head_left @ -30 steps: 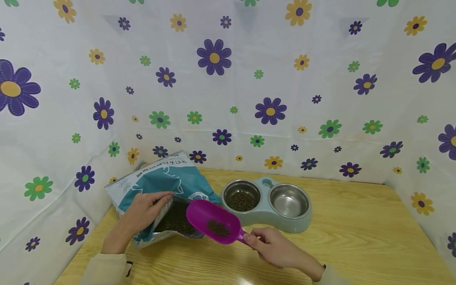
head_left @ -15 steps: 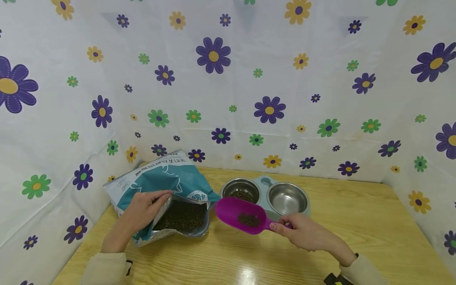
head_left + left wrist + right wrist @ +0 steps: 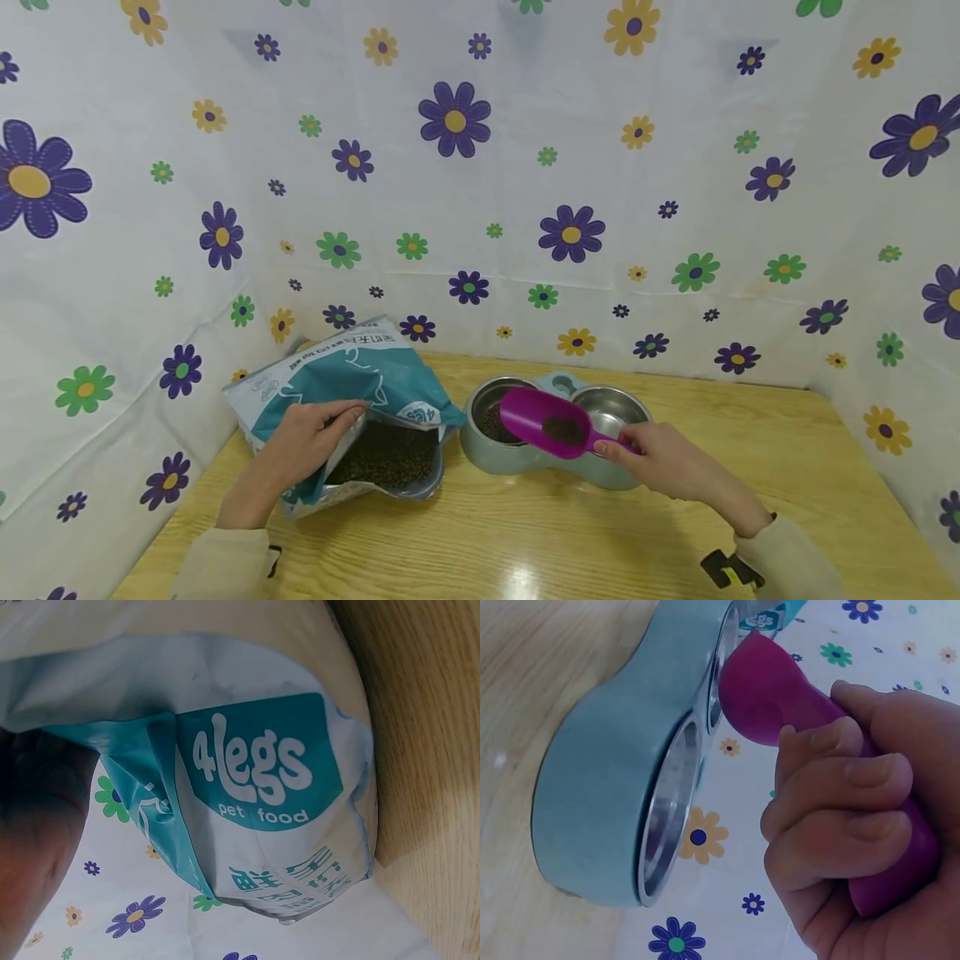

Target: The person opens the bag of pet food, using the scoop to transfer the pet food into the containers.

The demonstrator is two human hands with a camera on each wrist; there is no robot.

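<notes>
A magenta scoop (image 3: 525, 417) with a small heap of brown kibble (image 3: 564, 431) overlaps the double pet bowl in the head view. My right hand (image 3: 663, 458) grips its handle, fingers curled round it in the right wrist view (image 3: 855, 802). Under the scoop's tip, the left steel bowl (image 3: 480, 392) holds kibble; the right steel bowl (image 3: 611, 408) shows bare metal. Both sit in a pale blue-green stand (image 3: 495, 458). At the left, my left hand (image 3: 303, 442) pinches the opened edge of a teal and white pet food bag (image 3: 337, 375), with kibble visible inside.
Wooden table (image 3: 750, 467) runs under everything, with its surface stretching right of the bowls. A white flower-print sheet (image 3: 510, 183) hangs behind and along both sides. The bag lies close to the stand's left end.
My right hand has carried the scoop rightward and up from the bag's opening to the bowls, kibble still in it. The left hand has stayed at the bag's edge.
</notes>
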